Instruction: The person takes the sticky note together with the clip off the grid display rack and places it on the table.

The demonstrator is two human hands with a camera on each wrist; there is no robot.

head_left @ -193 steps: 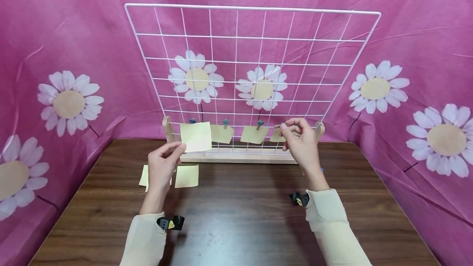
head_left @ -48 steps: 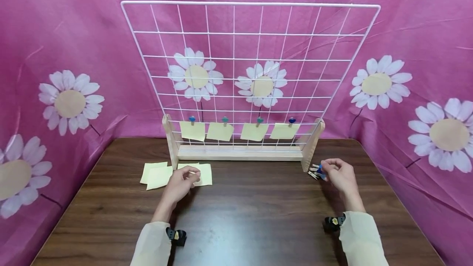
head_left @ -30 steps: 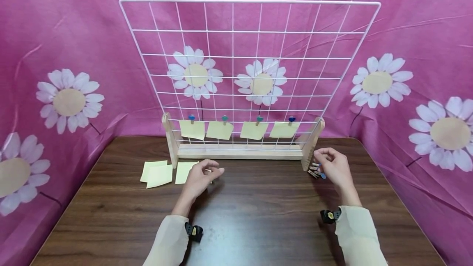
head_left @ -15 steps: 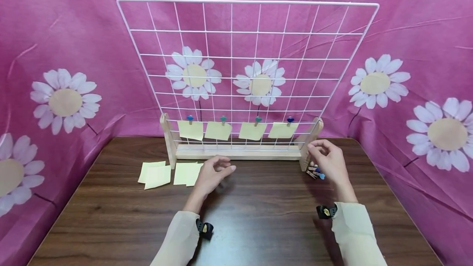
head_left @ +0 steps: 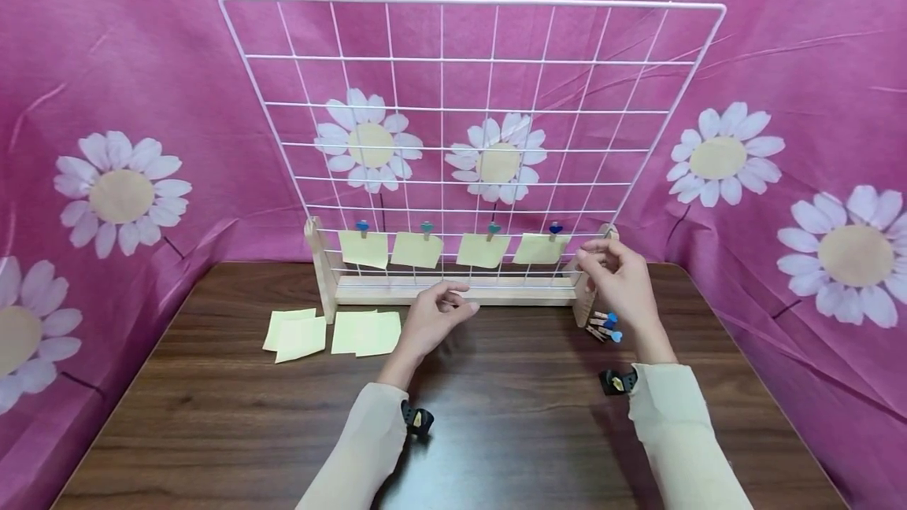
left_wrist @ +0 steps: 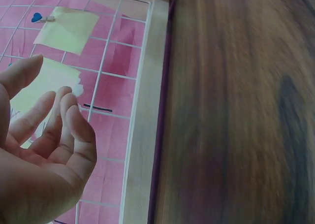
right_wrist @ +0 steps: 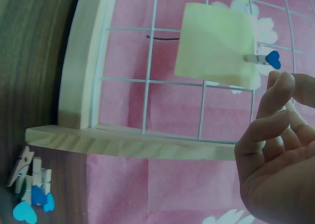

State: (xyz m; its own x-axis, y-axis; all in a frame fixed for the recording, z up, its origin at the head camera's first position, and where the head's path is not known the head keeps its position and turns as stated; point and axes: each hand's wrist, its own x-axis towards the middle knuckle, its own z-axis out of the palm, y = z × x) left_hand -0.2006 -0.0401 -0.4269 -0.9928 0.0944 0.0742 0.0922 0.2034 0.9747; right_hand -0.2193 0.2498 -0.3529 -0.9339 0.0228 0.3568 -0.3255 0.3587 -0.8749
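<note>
In the head view my left hand (head_left: 434, 323) hovers before the stand's wooden base, fingers loosely bent and nothing in them. My right hand (head_left: 620, 282) is raised beside the rightmost yellow sticky note (head_left: 541, 249). Its fingers are loosely curled, thumb and index close together, with nothing visible between them. In the right wrist view those fingertips sit just below a mini clothespin with a dark blue heart (right_wrist: 272, 59), apart from it. Several sticky notes hang in a row on the white wire grid (head_left: 442, 61), each under a heart clothespin (head_left: 427, 227).
Two overlapping sticky notes (head_left: 301, 338) lie at the table's left, with another overlapping pair (head_left: 379, 333) beside them. Loose clothespins (head_left: 605, 327) with blue hearts lie by the right wooden foot (head_left: 585, 301). A pink flowered cloth (head_left: 142, 61) surrounds the dark wooden table (head_left: 510, 415).
The sticky note my left hand held up lies on the table; that hand has since moved right, empty. My right hand went down to the loose clothespins and rose again beside the rightmost note.
</note>
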